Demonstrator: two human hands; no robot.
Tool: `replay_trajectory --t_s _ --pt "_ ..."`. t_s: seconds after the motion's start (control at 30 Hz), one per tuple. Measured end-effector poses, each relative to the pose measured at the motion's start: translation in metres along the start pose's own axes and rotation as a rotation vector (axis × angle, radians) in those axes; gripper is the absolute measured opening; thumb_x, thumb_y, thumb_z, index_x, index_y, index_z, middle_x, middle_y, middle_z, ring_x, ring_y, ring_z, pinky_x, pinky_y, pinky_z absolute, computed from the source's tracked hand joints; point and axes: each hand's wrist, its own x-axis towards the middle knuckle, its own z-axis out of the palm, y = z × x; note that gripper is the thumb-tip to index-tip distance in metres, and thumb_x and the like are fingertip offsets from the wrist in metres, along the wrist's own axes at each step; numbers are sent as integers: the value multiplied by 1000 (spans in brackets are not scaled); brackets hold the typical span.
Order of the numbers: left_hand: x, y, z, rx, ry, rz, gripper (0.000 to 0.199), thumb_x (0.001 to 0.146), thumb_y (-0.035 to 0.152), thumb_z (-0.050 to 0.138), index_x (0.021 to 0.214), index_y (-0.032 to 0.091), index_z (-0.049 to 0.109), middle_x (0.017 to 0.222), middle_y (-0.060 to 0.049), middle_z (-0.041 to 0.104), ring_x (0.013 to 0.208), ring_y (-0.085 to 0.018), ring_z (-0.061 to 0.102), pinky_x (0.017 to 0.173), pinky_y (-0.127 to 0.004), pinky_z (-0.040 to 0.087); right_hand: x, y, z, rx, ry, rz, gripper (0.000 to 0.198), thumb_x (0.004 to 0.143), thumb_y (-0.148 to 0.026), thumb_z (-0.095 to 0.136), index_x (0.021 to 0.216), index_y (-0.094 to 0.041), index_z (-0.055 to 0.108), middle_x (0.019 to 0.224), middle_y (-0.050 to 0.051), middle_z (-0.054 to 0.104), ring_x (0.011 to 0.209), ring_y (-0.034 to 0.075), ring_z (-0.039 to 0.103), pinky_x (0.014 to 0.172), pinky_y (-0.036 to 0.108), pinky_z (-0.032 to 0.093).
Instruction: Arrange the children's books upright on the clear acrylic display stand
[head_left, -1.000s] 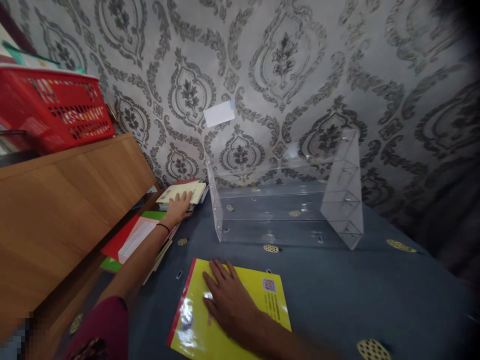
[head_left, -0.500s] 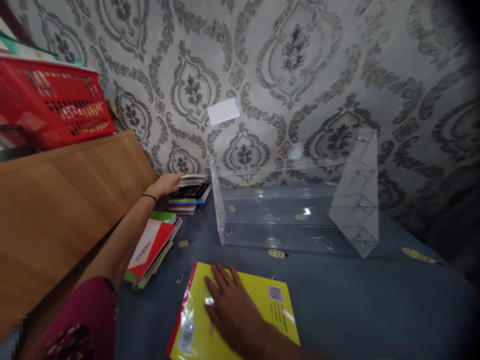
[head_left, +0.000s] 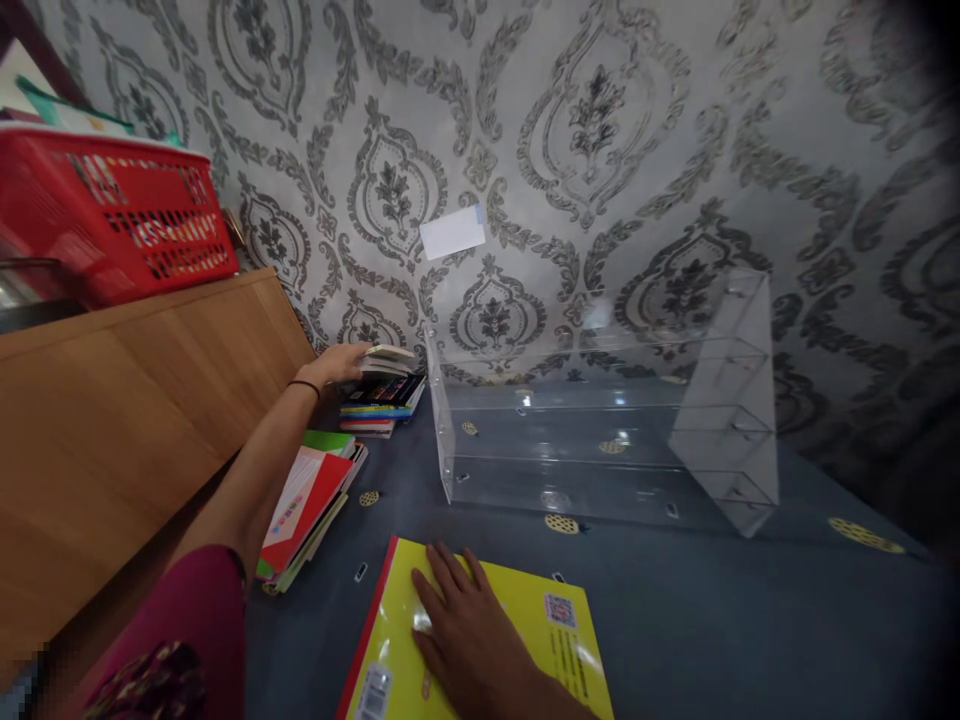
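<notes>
My left hand (head_left: pixel 339 364) reaches out to the far stack of books, its fingers closed on the edge of the pale books (head_left: pixel 388 359) at the top. Below them lie a dark-covered book (head_left: pixel 384 388) and several thinner books with blue, yellow and red edges. The fingertips are partly hidden behind the pale books. Flat on a yellow book (head_left: pixel 517 600) rests my right hand (head_left: pixel 474 628), fingers spread. That book lies on the table with a red spine, a barcode and a QR code showing.
A clear acrylic shelf rack (head_left: pixel 559 450) stands against the patterned wall. At the left, a second pile of books (head_left: pixel 311 500) lies beside a wooden cabinet (head_left: pixel 142 400) bearing a red basket (head_left: pixel 150 215). A dark blue cloth (head_left: pixel 697 620) covers the table.
The pale books under my left hand have risen and tilted slightly against the stack. My right hand stays on the yellow book. The whole view has shifted a little.
</notes>
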Motion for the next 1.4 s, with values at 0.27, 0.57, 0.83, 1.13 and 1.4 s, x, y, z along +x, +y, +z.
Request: replay_trajectory --t_s 0.27,0.57,0.83,1.13,1.4 --pt "-4 7 0 32 -2 -33 50 78 22 62 128 21 58 115 -10 72 109 -29 67 87 -31 48 1 3 7 -26 74 -20 57 102 -47 44 148 -13 51 156 23 39 147 39 33 119 62 29" --pt "-51 70 57 52 -19 -66 57 81 26 66 136 24 48 138 -15 56 114 -32 63 93 -40 49 -1 -1 3 -27 67 -13 56 102 -44 44 148 -11 50 156 23 39 148 39 32 120 62 26" --pt "-71 100 71 6 -20 -136 73 82 15 64 148 21 33 149 -22 45 137 -40 43 103 -58 44 -3 -6 -6 6 -4 12 57 103 -43 41 150 -10 46 159 23 33 150 38 26 121 61 21" --pt "-175 245 117 -1406 291 -111 43 100 40 41 137 19 46 146 -15 52 139 -26 48 115 -44 39 -1 -1 10 -28 119 -10 59 98 -35 53 151 -12 45 157 20 41 148 36 32 122 57 24" --pt "-212 259 116 -1360 157 -221 46 99 47 38 135 20 50 144 -11 57 136 -23 51 119 -43 35 -1 5 20 -92 193 -54 57 95 -29 57 149 -12 48 150 19 50 142 33 42 122 55 29"
